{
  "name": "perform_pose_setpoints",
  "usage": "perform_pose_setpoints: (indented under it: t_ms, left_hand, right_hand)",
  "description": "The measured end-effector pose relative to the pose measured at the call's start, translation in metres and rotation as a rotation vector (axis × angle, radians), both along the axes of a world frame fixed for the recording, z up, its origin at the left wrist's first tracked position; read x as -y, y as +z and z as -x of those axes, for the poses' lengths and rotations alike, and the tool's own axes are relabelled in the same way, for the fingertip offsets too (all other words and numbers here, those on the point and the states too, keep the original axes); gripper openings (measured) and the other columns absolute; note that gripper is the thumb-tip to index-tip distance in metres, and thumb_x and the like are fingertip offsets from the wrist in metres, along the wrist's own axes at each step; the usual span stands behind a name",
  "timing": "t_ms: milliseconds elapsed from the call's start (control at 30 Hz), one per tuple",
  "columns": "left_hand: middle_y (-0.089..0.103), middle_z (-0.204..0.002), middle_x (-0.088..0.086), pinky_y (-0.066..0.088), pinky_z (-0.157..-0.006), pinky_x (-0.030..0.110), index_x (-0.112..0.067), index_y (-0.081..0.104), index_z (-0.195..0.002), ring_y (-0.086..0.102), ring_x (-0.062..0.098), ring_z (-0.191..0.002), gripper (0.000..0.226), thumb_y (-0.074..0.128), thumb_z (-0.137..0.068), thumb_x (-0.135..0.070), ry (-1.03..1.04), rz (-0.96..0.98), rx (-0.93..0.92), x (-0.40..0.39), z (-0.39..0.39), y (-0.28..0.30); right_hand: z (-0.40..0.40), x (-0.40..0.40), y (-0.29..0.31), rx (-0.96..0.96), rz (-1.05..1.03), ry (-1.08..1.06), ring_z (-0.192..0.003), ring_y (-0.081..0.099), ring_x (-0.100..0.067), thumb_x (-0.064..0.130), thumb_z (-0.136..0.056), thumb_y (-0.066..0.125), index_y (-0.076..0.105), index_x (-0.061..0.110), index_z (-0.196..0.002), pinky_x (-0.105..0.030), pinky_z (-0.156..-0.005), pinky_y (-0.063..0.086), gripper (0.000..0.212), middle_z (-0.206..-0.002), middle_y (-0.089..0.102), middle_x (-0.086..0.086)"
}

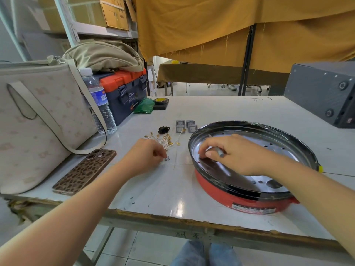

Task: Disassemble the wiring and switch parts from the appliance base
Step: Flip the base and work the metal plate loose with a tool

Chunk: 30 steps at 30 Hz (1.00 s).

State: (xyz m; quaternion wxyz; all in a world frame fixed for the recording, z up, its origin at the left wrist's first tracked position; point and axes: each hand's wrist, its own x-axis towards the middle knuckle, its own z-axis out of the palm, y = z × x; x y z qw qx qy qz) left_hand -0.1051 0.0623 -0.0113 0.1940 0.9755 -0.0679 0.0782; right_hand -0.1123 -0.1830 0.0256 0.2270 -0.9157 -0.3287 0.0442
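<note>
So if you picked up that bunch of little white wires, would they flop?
Probably yes: the white wires look thin and lie curled on the table. They seem light, and their gold end clips might snag together.

The person is showing two bare arms, one coming in from each side. No sleeves are covering them. The left hand [146, 155] and the right hand [228, 153] are wearing no gloves, rings or watch that can be seen. Low down, between the arms, two legs are showing in light blue jeans [205, 254]. The cloth is looking faded and soft.
</note>
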Motion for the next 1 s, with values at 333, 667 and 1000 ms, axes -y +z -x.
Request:
perform_pose_setpoints:
  t_ms: [333,667,1000]
  left_hand:
    - [0.063,-0.08,0.005,0.049,-0.074,0.041,-0.018,0.047,-0.081,0.053,0.025,-0.081,0.019,0.054,-0.08,-0.001,0.049,0.014,0.01,-0.002,-0.001,-0.009]
    - [0.063,-0.072,-0.005,0.042,-0.059,0.013,-0.016,0.06,-0.079,0.059,0.012,-0.07,0.006,0.063,-0.084,-0.017,0.073,0.179,0.1,0.001,0.002,0.001]
    - [0.071,-0.083,0.004,0.044,-0.043,0.016,-0.011,0.07,-0.094,0.067,0.014,-0.051,0.015,0.063,-0.086,-0.021,0.052,0.616,-0.228,0.055,0.004,0.027]
  right_hand:
    - [-0.001,-0.001,-0.004,-0.009,-0.072,-0.02,-0.092,0.063,-0.03,0.026,-0.099,0.046,0.062,0.033,-0.1,-0.046,-0.084,0.05,0.018,-0.095,0.07,-0.009]
    - [-0.005,0.0,-0.006,0.011,-0.099,-0.046,-0.064,0.059,0.0,0.025,-0.099,0.048,0.064,0.028,-0.103,-0.013,-0.06,0.044,0.018,-0.09,0.069,-0.008]
    - [0.001,0.014,0.007,-0.147,-0.364,-0.129,-0.064,0.072,-0.013,0.018,-0.102,0.038,0.059,0.02,-0.103,-0.018,-0.065,0.054,0.021,-0.08,0.074,-0.002]
